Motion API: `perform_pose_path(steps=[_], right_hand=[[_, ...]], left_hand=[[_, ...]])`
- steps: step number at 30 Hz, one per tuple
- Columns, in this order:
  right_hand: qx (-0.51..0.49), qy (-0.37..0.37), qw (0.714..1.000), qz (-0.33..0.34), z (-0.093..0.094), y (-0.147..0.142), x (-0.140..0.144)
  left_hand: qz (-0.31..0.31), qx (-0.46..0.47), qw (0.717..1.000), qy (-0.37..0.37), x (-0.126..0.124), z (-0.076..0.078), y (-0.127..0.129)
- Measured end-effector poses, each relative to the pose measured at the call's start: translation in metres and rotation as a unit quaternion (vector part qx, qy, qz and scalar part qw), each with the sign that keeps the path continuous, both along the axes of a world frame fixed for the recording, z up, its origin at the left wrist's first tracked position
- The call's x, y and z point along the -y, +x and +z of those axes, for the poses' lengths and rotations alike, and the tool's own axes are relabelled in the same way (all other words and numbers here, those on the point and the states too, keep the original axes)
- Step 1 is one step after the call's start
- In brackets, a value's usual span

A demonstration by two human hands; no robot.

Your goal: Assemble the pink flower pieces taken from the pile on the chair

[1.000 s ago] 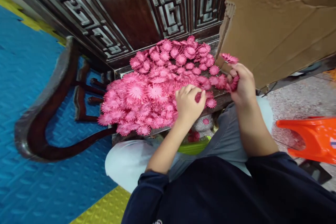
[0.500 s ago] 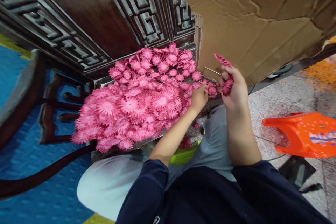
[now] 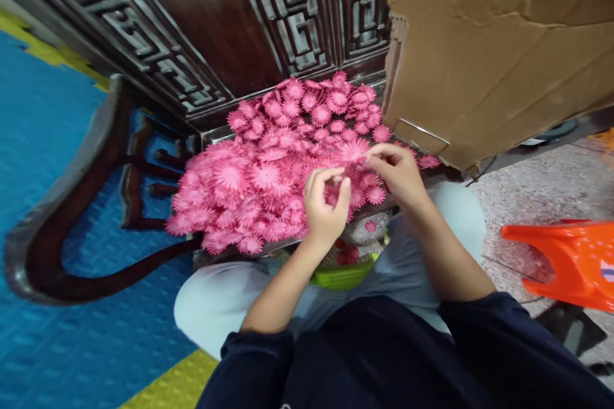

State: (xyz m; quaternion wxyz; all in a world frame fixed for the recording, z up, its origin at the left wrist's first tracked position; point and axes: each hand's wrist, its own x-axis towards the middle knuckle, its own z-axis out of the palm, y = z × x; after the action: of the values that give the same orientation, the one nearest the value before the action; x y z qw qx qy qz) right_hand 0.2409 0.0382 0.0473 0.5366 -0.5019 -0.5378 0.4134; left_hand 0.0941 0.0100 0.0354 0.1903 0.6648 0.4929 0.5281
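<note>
A heap of pink artificial flower heads (image 3: pixel 268 176) with many thin petals covers the dark wooden seat. My right hand (image 3: pixel 396 172) is over the heap's right side, thumb and fingers pinched at the edge of a larger pale pink flower head (image 3: pixel 354 149). Just left of it and nearer to my body, my left hand (image 3: pixel 329 208) is curved with thumb and fingers apart. Nothing shows between those fingers. A thin bent metal wire (image 3: pixel 425 131) rests against the cardboard beyond my right hand.
A large cardboard sheet (image 3: pixel 480 70) stands at the back right, beside the carved wooden backrest (image 3: pixel 201 19). A curved wooden armrest (image 3: pixel 110 281) bounds the left. An orange plastic piece (image 3: pixel 570 262) lies on the floor at right. Something lime green (image 3: pixel 345 275) sits between my legs.
My right hand has moved left and down over the heap; the dark pink flower heads it held no longer show there. My left hand has drawn back leftward and opened. The view has shifted.
</note>
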Motion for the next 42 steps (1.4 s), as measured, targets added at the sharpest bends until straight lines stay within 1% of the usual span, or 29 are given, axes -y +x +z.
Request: perform_pose_path(steps=[2, 3, 6, 7, 8, 9, 12, 14, 19, 23, 27, 31, 33, 37, 39, 42], right_hand=[[0.035, 0.01, 0.997, 0.062, 0.003, -0.016, 0.009], [0.047, 0.021, 0.994, 0.094, 0.004, -0.022, 0.013], [0.063, 0.047, 0.982, 0.173, 0.006, -0.035, 0.022], [0.068, 0.05, 0.979, 0.187, 0.005, -0.038, 0.024], [0.073, 0.051, 0.977, 0.195, 0.004, -0.04, 0.024], [0.079, 0.052, 0.975, 0.201, 0.003, -0.041, 0.025], [0.093, 0.051, 0.971, 0.212, -0.001, -0.044, 0.024], [0.1, 0.056, 0.971, 0.211, -0.003, -0.046, 0.024], [0.098, 0.059, 0.971, 0.211, -0.006, -0.052, 0.026], [0.077, 0.052, 0.975, 0.2, -0.011, -0.055, 0.027], [0.035, 0.018, 0.979, 0.199, -0.013, -0.054, 0.026], [-0.016, -0.021, 0.977, 0.21, -0.014, -0.053, 0.024], [-0.04, -0.041, 0.974, 0.217, -0.014, -0.053, 0.023], [-0.08, -0.06, 0.969, 0.225, -0.016, -0.054, 0.021], [-0.079, -0.062, 0.971, 0.218, -0.017, -0.054, 0.021], [-0.063, -0.062, 0.974, 0.208, -0.017, -0.054, 0.021]], left_hand=[[-0.001, -0.061, 0.998, 0.02, 0.013, 0.005, -0.018], [0.012, -0.075, 0.997, 0.031, 0.018, 0.007, -0.026], [0.068, -0.078, 0.993, 0.065, 0.026, 0.015, -0.044], [0.074, -0.084, 0.992, 0.062, 0.028, 0.017, -0.049], [0.066, -0.093, 0.992, 0.047, 0.03, 0.019, -0.053], [0.045, -0.1, 0.994, 0.02, 0.031, 0.021, -0.057], [-0.031, -0.076, 0.993, -0.08, 0.035, 0.023, -0.065], [-0.055, -0.063, 0.99, -0.113, 0.036, 0.022, -0.068], [-0.001, -0.097, 0.99, -0.1, 0.037, 0.02, -0.069], [-0.024, -0.048, 0.993, -0.104, 0.035, 0.019, -0.069], [-0.04, 0.018, 0.992, -0.115, 0.033, 0.016, -0.067], [-0.073, 0.108, 0.98, -0.152, 0.031, 0.011, -0.067], [-0.079, 0.142, 0.973, -0.166, 0.03, 0.009, -0.067], [-0.077, 0.157, 0.97, -0.169, 0.029, 0.009, -0.069], [-0.095, 0.167, 0.963, -0.189, 0.029, 0.009, -0.069], [-0.127, 0.225, 0.936, -0.238, 0.027, 0.007, -0.069]])
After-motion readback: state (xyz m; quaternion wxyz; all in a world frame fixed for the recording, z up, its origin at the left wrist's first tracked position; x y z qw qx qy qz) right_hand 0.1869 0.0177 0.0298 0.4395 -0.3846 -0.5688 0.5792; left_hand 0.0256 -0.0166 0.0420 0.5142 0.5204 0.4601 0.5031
